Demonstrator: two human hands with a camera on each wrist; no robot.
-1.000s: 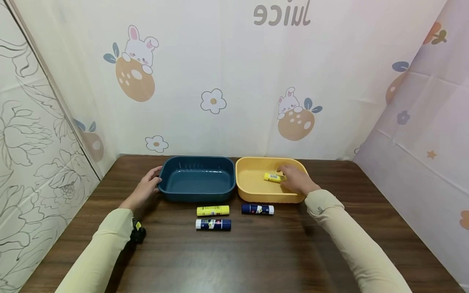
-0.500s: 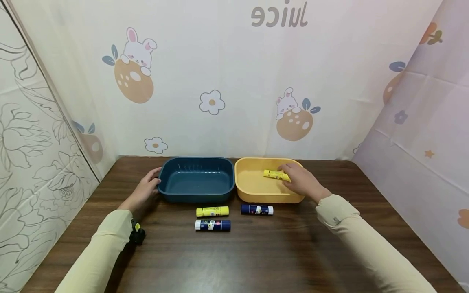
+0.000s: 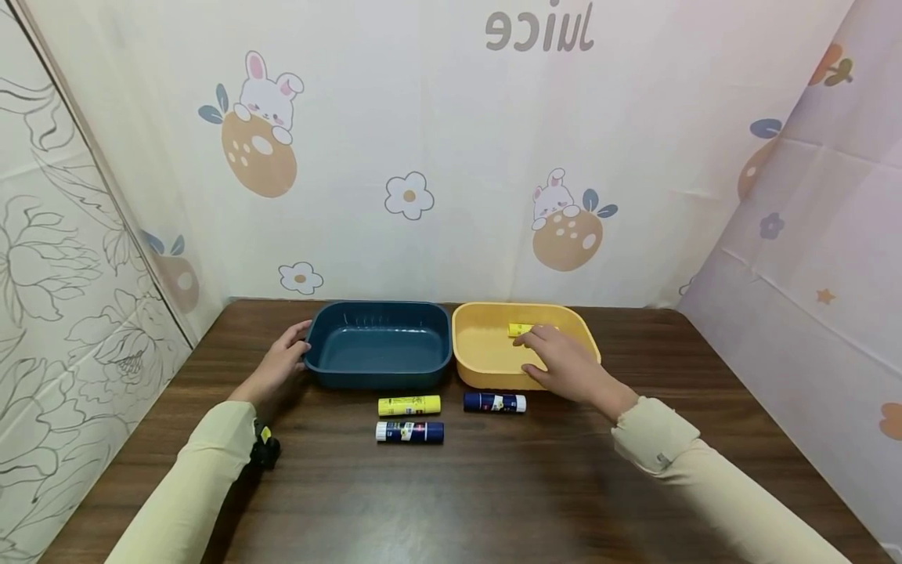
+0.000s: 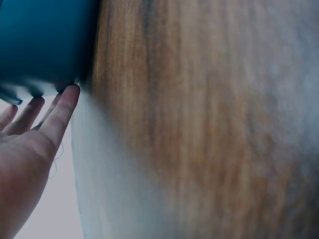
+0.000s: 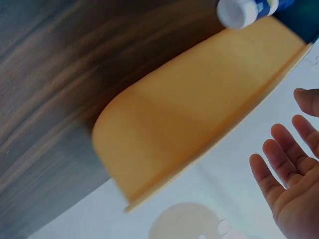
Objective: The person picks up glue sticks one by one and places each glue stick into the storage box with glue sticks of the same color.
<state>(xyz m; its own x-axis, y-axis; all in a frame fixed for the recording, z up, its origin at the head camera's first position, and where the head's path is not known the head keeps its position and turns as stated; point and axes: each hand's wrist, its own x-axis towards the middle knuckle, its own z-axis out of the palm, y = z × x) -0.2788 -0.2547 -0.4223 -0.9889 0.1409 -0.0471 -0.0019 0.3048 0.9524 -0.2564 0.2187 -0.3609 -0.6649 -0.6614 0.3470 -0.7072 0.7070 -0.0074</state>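
My left hand (image 3: pixel 278 362) rests its fingertips against the left end of a dark blue plastic bin (image 3: pixel 380 381); in the left wrist view, the fingers (image 4: pixel 62 112) extend to the bin's wall. Over the right part of a yellow bin (image 3: pixel 489 379) hovers my right hand (image 3: pixel 567 366), holding nothing, its fingers loosely spread and the thumb apart. A yellow glue stick (image 3: pixel 520 330) lies inside that bin beyond the fingers, partly hidden by them. In front of the bins lie another yellow glue stick (image 3: pixel 409 405) and two navy glue sticks with white ends, one left (image 3: pixel 410 432) and one right (image 3: pixel 495 403).
Both bins stand side by side at the back of a dark wooden table (image 3: pixel 451 501), close to a printed curtain (image 3: pixel 465 258). A small black object (image 3: pixel 265 450) with a yellow mark is at my left wrist. Printed curtains also hang at both sides.
My right hand has let go of the yellow glue stick in the yellow bin and drawn back slightly toward me. The left hand stays at the blue bin.
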